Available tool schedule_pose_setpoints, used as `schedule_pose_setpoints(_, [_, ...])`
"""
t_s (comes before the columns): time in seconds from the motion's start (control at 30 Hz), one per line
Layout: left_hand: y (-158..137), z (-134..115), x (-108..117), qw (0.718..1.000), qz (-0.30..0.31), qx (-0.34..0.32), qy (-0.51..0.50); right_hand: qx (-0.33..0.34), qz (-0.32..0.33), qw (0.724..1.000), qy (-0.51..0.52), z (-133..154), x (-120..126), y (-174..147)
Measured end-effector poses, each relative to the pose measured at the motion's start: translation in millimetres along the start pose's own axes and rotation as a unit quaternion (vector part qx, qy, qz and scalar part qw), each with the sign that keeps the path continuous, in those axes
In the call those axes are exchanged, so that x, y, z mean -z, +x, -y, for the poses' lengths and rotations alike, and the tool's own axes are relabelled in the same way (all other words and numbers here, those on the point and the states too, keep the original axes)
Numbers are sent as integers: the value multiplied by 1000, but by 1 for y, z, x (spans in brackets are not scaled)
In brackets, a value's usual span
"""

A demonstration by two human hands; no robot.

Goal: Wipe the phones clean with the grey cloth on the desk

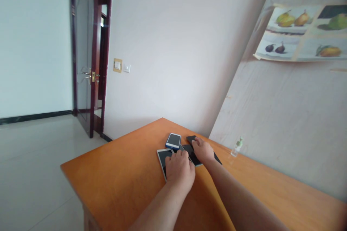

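Several smartphones lie close together on an orange-brown wooden table. My left hand has its fingers curled over a white-edged smartphone and covers much of it. Just beyond sits a smartphone with a white front and blue case, resting partly over its neighbours. My right hand is closed over a black smartphone, its fingertips near the far end. Between my hands a dark smartphone shows in part. Another dark edge emerges to the right of my right wrist. My palms hide the rest.
A small clear bottle with a green top stands near the table's back edge, by a leaning board with fruit pictures. A wall rises behind the table. To the left, a door stands ajar.
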State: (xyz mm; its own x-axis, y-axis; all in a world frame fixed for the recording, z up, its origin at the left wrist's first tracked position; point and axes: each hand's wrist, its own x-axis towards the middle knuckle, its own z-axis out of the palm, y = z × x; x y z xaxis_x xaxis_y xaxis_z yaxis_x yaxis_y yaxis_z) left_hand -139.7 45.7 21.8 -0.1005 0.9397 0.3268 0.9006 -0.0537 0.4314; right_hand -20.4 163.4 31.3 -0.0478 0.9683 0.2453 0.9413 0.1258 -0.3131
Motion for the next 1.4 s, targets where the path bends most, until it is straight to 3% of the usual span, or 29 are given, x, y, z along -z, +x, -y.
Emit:
schedule_pose_setpoints(0.33, [-6, 1, -3, 998, 32, -42, 26, -63, 9, 992, -113, -40, -4, -28])
schedule_pose_setpoints(0.7, [-3, 3, -4, 997, 41, -39, 44, 15, 1, 992, -125, -20, -3, -11])
schedule_pose_setpoints(1.07, [-2, 2, 3, 997, 54, -16, 58, 69, 32, 996, -56, 12, -14, -2])
schedule_pose_setpoints(1.4, [-1, 6, -1, 996, 24, -14, 87, 174, 59, 977, 112, 21, -26, -4])
